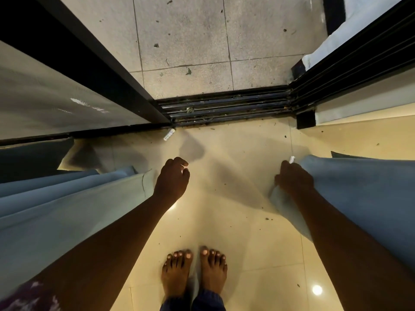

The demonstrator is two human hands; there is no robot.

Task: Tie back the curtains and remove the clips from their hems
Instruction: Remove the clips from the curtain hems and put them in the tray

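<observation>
You are looking straight down at your own arms and bare feet (194, 272) on a glossy cream floor (235, 180). Your right hand (293, 181), at the right of centre, is gripping the edge of the right curtain (359, 198), its fingers curled into the pale blue cloth; a small white clip (292, 159) is showing just above the knuckles, at the curtain's edge, though whether your fingers are touching it cannot be told. Your left hand (173, 178), in the middle of the frame, is hanging just beside the edge of the left curtain (67, 198), which is filling the lower left. Its fingers (182, 163) are curled inward with the tips close together; whether they are pinching anything small cannot be told. A second white clip (168, 135) is lying on the floor above your left hand, touching or nearly touching the dark sliding-door track (224, 107) that is crossing the centre. Beyond the track, grey speckled tiles (190, 41) are filling the upper middle. A black door frame (94, 63) is running diagonally through the upper left.
</observation>
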